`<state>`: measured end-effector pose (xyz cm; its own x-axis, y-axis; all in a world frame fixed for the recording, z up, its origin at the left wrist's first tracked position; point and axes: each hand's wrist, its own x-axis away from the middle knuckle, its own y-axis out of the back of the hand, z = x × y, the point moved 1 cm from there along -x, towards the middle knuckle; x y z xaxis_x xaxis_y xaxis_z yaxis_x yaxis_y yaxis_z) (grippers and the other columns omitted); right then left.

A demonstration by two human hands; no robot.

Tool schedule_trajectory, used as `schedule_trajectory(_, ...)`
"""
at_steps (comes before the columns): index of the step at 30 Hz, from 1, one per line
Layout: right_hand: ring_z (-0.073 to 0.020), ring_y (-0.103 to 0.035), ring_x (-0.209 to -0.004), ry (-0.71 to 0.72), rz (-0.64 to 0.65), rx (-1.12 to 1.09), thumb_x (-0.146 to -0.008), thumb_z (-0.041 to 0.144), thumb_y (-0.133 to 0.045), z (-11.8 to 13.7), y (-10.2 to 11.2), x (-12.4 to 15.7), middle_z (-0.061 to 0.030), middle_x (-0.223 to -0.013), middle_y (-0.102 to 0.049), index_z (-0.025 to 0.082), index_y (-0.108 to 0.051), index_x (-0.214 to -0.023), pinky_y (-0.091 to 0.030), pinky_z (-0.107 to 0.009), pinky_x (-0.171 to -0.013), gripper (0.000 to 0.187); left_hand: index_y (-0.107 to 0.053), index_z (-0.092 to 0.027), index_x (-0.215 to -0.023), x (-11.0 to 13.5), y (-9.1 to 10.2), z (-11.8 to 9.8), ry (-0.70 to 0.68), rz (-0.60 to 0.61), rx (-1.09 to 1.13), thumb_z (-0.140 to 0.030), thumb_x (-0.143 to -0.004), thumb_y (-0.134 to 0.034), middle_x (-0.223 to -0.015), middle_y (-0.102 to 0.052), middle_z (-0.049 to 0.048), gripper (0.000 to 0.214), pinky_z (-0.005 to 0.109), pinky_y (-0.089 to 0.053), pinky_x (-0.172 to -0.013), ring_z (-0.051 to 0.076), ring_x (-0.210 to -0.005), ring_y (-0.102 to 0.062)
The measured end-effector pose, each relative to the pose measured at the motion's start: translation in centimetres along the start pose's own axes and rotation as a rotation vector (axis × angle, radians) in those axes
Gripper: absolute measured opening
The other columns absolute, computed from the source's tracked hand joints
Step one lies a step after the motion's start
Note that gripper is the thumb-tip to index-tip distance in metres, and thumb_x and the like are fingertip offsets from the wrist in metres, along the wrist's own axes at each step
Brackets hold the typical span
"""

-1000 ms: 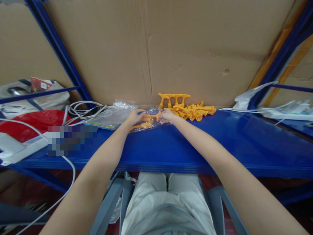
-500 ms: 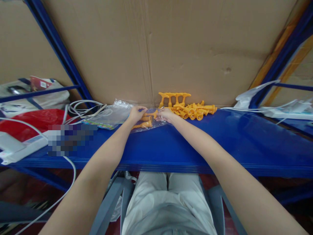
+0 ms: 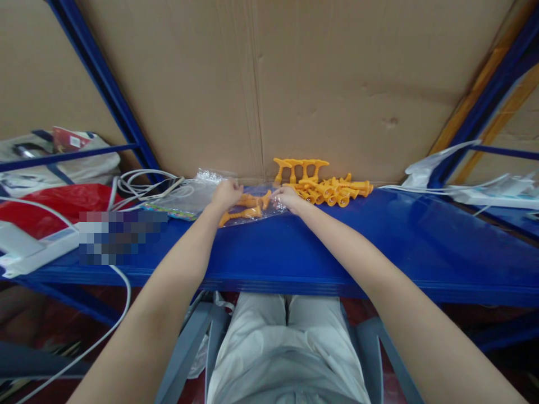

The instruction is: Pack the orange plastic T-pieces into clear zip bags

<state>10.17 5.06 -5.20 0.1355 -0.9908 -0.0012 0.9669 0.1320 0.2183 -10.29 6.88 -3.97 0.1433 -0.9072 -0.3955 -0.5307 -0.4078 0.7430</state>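
Note:
Flat on the blue shelf lies a clear plastic bag (image 3: 275, 209) with several orange plastic pieces (image 3: 248, 213) in it, each with a ridged stem and a flared end. My right hand (image 3: 287, 197) pinches the bag at its right end. Over the bag's left part is my left hand (image 3: 226, 194), fingers curled; what they hold, if anything, is hidden. Just beyond my right hand is a pile of similar orange pieces (image 3: 332, 189). Behind that, several more orange T-shaped pieces (image 3: 301, 167) stand upright against the cardboard.
Left of my hands lie clear plastic packaging (image 3: 181, 201) and coiled white cables (image 3: 145, 182). A white power strip (image 3: 42, 249), a red bag (image 3: 42, 207) and a cloth bag (image 3: 88, 168) are farther left. A cardboard wall (image 3: 337, 84) closes the back of the blue shelf (image 3: 400, 241).
My left hand has moved a little to the left and its fingers are more curled, uncovering more of the orange pieces. My right hand has stayed nearly in place.

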Motion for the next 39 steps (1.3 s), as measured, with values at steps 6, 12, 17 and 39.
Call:
schedule_trajectory(6,-0.0075,-0.056,-0.050,-0.024,0.333,-0.040,-0.090,0.009,-0.059,-0.2,-0.1,0.6,0.0000,-0.058,-0.063,0.012,-0.066,-0.070,-0.050,-0.017,-0.056,0.021,-0.050,-0.024,-0.046,0.7,-0.6,0.3,0.064,0.360,0.022,-0.038,-0.066,-0.064,-0.040,-0.048,0.0037,0.028,0.036,-0.047,-0.056,0.024,-0.051,-0.058)
schedule_trajectory(12,-0.0063,-0.056,-0.058,0.011,0.381,-0.008,-0.085,0.006,-0.063,-0.5,0.2,0.1,-0.0011,-0.067,-0.068,0.013,-0.077,-0.088,-0.049,-0.015,-0.059,0.016,-0.056,-0.021,-0.053,1.4,-0.9,-0.5,-0.045,0.315,0.034,-0.034,-0.069,-0.057,-0.044,-0.049,0.0009,0.021,0.028,-0.041,-0.053,0.017,-0.051,-0.049)
schedule_trajectory(17,-0.0058,-0.056,-0.058,-0.002,0.395,0.007,-0.073,-0.007,-0.061,-0.3,0.2,0.2,-0.0017,-0.067,-0.069,0.013,-0.077,-0.075,-0.048,-0.014,-0.058,0.026,-0.065,-0.016,-0.067,1.6,-0.7,-1.0,-0.033,0.280,-0.042,-0.028,-0.073,-0.051,-0.051,-0.054,0.0009,0.019,0.026,-0.039,-0.056,0.016,-0.054,-0.050)
schedule_trajectory(39,-0.0085,-0.063,-0.062,0.079,0.121,0.027,-0.082,-0.005,-0.052,1.3,2.2,-0.1,-0.0062,-0.079,-0.074,0.012,-0.075,-0.083,-0.056,-0.022,-0.069,0.029,-0.075,-0.014,-0.081,1.7,-0.6,-1.5,-0.121,0.304,-0.273,-0.032,-0.084,-0.048,-0.074,-0.070,0.0059,0.033,0.024,-0.045,-0.066,0.020,-0.072,-0.062)
